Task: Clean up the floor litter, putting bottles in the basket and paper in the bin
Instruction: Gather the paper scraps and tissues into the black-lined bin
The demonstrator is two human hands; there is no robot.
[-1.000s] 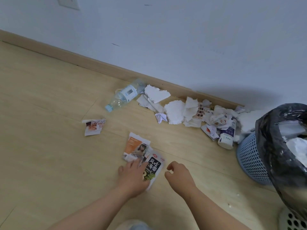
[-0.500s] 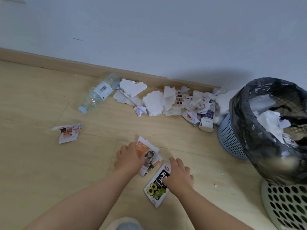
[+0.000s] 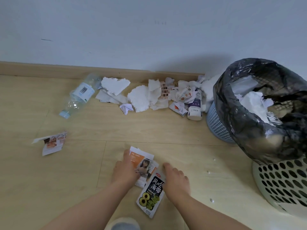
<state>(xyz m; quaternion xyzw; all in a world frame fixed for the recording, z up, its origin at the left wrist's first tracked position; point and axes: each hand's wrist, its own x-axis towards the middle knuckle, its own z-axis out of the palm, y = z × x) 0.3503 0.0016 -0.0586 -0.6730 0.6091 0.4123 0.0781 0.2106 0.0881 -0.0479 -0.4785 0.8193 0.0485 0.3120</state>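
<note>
My left hand (image 3: 125, 170) lies flat on the leaflet (image 3: 143, 163). My right hand (image 3: 176, 180), fingers straight, touches the packet (image 3: 152, 193) just left of it, long axis running toward me. The bin (image 3: 217, 125) stands well right.

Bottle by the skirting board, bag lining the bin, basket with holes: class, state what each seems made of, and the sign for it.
The bottle looks like thin clear plastic, glossy: the floor shows through it. The bag looks like thin black plastic film: shiny, crinkled folds. The basket is probably moulded plastic, pale green, matt: even rows of round holes.
</note>
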